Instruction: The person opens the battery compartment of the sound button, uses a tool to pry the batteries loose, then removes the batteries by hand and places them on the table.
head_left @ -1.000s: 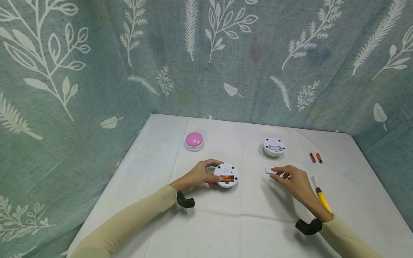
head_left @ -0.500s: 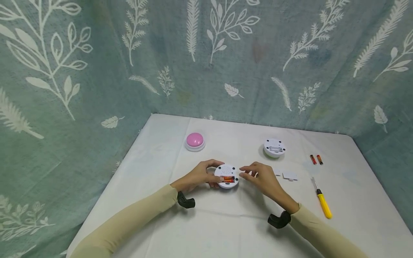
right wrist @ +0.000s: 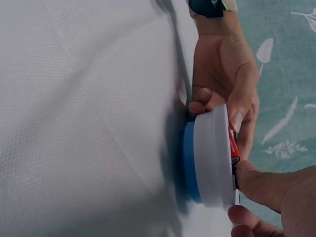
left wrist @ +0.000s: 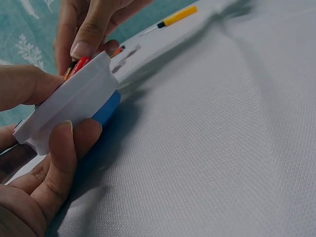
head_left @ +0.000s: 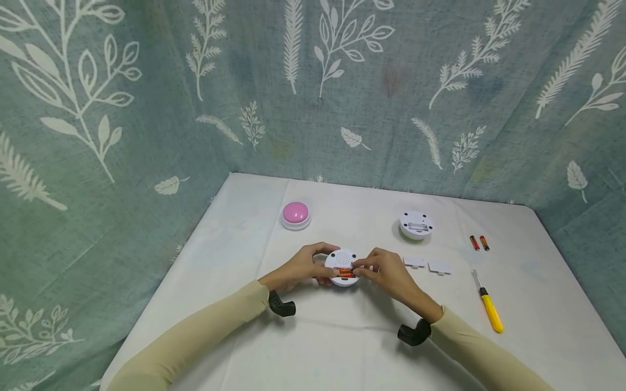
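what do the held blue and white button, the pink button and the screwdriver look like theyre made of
Blue-and-white button: probably rigid plastic, with a smooth satin casing and moulded-looking stepped rim.
Pink button: likely plastic, with a smooth, slightly shiny dome.
Screwdriver: handle probably plastic, evenly yellow and smooth, though rubber is possible; slim silvery shaft looks like metal.

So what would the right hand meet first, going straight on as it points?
Likely the batteries in the upturned device, which it seems to touch; just beyond, the left hand.
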### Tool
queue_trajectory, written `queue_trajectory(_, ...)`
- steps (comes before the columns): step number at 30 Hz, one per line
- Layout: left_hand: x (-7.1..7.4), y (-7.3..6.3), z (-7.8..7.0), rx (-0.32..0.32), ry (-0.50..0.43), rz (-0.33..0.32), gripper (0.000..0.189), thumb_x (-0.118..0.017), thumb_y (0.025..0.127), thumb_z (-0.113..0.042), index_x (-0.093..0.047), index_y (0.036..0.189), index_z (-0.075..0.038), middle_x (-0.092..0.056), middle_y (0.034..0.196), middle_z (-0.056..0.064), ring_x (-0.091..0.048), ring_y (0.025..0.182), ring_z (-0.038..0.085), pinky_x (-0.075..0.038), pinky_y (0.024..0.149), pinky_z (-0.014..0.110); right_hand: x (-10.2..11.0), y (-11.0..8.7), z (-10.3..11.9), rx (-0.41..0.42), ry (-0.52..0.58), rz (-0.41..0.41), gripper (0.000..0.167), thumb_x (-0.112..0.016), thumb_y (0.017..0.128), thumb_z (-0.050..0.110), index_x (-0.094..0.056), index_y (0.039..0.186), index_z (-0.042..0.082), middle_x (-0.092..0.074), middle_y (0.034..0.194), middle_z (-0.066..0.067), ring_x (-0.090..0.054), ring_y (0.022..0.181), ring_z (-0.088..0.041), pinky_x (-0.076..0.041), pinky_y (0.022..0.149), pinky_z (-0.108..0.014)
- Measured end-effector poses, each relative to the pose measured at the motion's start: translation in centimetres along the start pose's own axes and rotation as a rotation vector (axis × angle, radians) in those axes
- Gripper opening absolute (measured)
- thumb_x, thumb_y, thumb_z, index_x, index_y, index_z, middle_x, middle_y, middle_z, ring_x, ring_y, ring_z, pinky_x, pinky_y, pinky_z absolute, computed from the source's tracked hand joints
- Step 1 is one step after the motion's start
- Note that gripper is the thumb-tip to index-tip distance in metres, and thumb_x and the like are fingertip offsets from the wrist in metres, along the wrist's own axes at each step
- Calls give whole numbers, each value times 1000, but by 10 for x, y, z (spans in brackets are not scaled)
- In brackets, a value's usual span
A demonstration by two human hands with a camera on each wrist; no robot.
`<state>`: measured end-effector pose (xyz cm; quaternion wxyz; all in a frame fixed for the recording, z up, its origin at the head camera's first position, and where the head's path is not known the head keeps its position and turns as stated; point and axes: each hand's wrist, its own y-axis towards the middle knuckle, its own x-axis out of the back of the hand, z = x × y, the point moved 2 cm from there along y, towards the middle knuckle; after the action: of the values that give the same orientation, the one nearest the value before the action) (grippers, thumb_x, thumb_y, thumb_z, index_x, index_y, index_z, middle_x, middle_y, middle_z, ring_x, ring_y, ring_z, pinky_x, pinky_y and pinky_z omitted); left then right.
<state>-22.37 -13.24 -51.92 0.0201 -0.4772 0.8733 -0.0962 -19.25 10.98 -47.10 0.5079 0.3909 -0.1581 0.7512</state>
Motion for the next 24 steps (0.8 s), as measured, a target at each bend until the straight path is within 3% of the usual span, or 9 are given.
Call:
queue_trajectory(4,0,0,1,8,-17,16,63,-86,85,-15,-58,141,-19,-61,131,10,-73,80,30,-58,65,32,-2,-1,-1,11,1,-1,14,-83,89,16,-84,103,17,-58,83,8,-50,68,-9,-44,57,-25)
queue_trajectory(11,-1,-1,-1,2,-10,18,62,-86,85,-16,-58,141,-20,-62,130,11,-73,78,29,-58,65,32,0,0,2,105,-1,-16,9,-82,89,11,-83,96,15,-65,91,6,-55,74,-10,-48,64,-26)
queue_trajectory(20,-1,0,1,-6,11,13,65,-87,84,-20,-58,141,-18,-63,129,9,-73,77,29,-58,64,33,5,2,4,157,-67,4,12,-83,86,8,-81,97,15,-70,87,9,-52,65,-6,-43,55,-22)
queue_trajectory(24,-1,1,-1,-14,35,13,67,-88,84,-23,-56,142,-19,-61,131,8,-73,78,31,-58,65,33,8,2,5,200,-101,31,14,-82,86,6,-82,98,13,-71,89,7,-54,66,-9,-43,57,-22)
